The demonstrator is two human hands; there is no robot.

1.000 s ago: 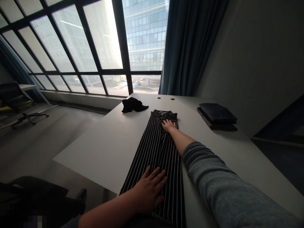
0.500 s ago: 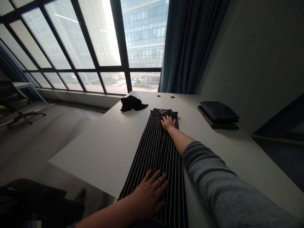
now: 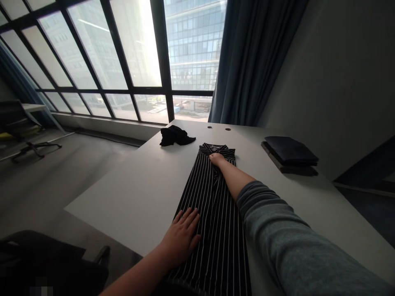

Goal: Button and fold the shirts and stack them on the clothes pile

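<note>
A long black dress with white stripes [image 3: 212, 218] lies stretched out lengthwise on the white table, its V-shaped neckline at the far end. Near that neckline, my right hand [image 3: 217, 159] rests on the cloth with its fingers curled in and closed on the fabric; the fingertips are hidden. My left hand [image 3: 182, 238] lies flat along the left edge of the dress, lower down, fingers stretched out. The near end of the dress runs out of view at the bottom.
Crumpled black cloth [image 3: 176, 135] sits at the far left of the white table [image 3: 129, 193]. A stack of folded dark clothes [image 3: 290, 152] lies on the right. One dark chair [image 3: 52, 259] stands at the near left, with another chair [image 3: 18, 127] farther off. Windows and a blue curtain [image 3: 259, 53] are behind.
My right hand's spread fingers have curled in on the dress near the neckline. My left hand has slid left and slightly away from me, onto the dress's left edge. The view has shifted slightly.
</note>
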